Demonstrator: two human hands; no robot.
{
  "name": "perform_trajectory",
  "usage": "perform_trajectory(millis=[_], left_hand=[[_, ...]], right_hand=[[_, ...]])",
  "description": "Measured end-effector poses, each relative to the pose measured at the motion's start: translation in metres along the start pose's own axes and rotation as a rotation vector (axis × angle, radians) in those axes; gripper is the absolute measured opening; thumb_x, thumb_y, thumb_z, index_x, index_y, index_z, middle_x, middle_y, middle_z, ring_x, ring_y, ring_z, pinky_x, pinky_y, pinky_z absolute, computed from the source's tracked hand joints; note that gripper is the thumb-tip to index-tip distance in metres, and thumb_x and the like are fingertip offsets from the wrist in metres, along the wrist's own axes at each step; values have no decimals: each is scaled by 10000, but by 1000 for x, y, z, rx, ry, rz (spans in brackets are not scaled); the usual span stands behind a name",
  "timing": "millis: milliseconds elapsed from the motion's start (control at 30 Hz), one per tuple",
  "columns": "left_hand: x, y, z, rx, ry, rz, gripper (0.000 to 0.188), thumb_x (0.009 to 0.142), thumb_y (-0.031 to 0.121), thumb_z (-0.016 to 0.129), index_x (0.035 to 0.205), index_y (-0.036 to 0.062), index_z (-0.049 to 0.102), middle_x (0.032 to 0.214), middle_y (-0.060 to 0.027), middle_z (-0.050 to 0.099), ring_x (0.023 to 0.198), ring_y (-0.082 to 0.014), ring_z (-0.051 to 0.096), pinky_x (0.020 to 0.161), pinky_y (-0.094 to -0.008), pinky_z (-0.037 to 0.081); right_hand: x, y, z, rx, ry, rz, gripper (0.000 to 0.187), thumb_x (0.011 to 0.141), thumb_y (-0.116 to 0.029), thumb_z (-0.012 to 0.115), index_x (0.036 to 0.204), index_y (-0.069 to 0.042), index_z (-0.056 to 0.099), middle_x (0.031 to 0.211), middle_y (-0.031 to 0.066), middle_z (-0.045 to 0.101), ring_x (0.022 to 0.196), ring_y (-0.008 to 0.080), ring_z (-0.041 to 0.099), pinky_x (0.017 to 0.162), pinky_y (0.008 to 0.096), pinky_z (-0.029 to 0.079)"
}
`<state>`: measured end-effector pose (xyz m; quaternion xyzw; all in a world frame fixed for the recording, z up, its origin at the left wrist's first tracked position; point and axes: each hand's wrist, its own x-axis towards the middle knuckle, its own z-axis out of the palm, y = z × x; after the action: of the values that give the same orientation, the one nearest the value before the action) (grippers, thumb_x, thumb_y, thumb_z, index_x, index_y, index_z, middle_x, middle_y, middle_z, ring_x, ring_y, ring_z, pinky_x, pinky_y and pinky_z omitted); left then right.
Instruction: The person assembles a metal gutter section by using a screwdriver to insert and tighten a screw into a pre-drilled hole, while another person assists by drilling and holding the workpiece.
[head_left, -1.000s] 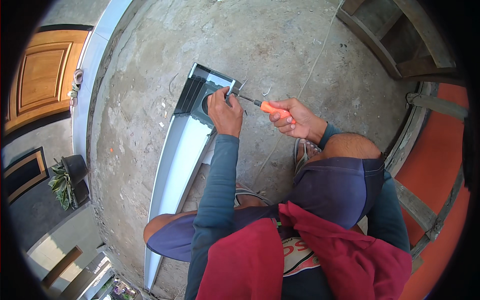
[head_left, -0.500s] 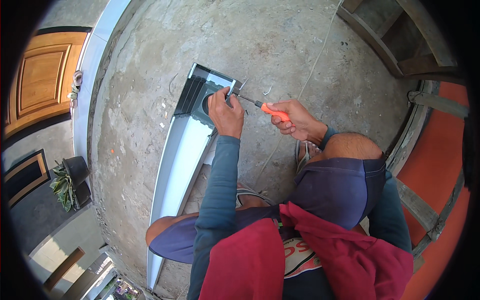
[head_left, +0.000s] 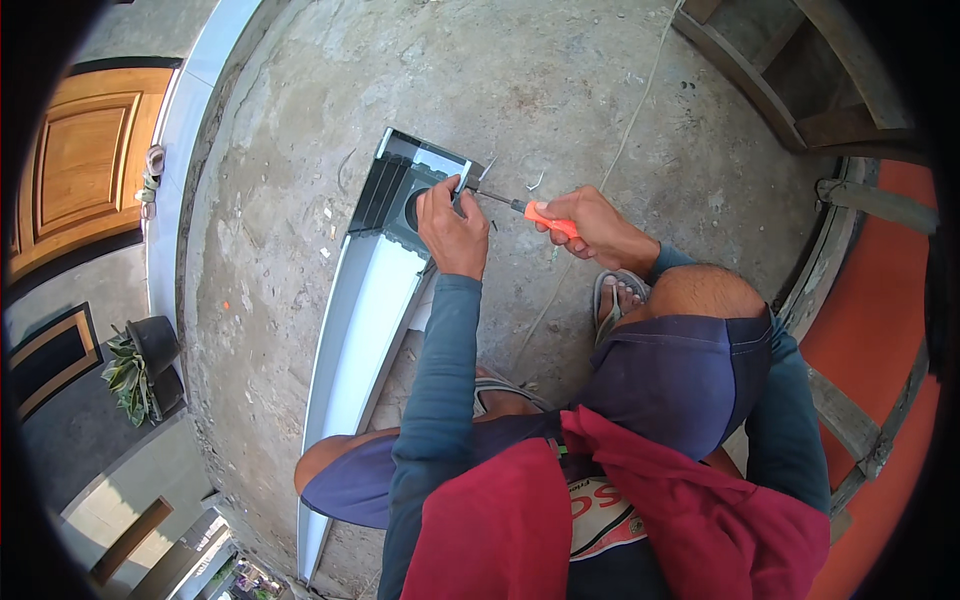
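A long pale gutter-like channel (head_left: pixel 350 310) lies on the ground, running from my left knee up to the middle of the view. Its far end holds a grey fitting (head_left: pixel 404 205) with a dark round opening. My left hand (head_left: pixel 453 228) rests over that fitting, its thumb and fingers pinching the channel's end edge. In my right hand (head_left: pixel 600 232) is a screwdriver (head_left: pixel 553 220) with an orange handle. The shaft points left at the end edge, close beside my left fingertips. My fingers hide part of the spot where the tip meets the edge.
Rough concrete ground (head_left: pixel 520 90) surrounds the channel, with small white scraps and a thin cord (head_left: pixel 640 100) across it. Wooden framing (head_left: pixel 745 75) stands at the far right, beside an orange-red surface (head_left: pixel 870 300). A potted plant (head_left: pixel 128 370) and a wooden door (head_left: pixel 90 150) are at the left.
My right hand and the screwdriver have shifted very slightly, and more of my right sandal shows below them. My left hand stays at the channel's end.
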<state>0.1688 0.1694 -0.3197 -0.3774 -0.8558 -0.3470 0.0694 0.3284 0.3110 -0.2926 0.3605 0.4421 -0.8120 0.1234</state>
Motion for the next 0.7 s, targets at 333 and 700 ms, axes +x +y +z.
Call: perform_trajectory(millis=[333, 700], left_hand=[[0, -2, -3, 0, -28, 10, 189, 812, 22, 675, 999, -4, 677, 921, -157, 677, 892, -327, 628, 803, -422, 491], [-3, 1, -2, -5, -27, 8, 209, 816, 2, 661, 1024, -11, 656, 943, -165, 661, 924, -347, 600, 824, -440, 470]], right_hand=[[5, 20, 4, -686, 183, -829, 197, 1006, -204, 566, 1047, -18, 616, 661, 36, 534, 474, 125, 505, 422, 321, 394], [2, 23, 9, -159, -24, -267, 231, 984, -206, 574, 1050, 15, 564, 700, 20, 545, 529, 186, 564, 478, 387, 456]])
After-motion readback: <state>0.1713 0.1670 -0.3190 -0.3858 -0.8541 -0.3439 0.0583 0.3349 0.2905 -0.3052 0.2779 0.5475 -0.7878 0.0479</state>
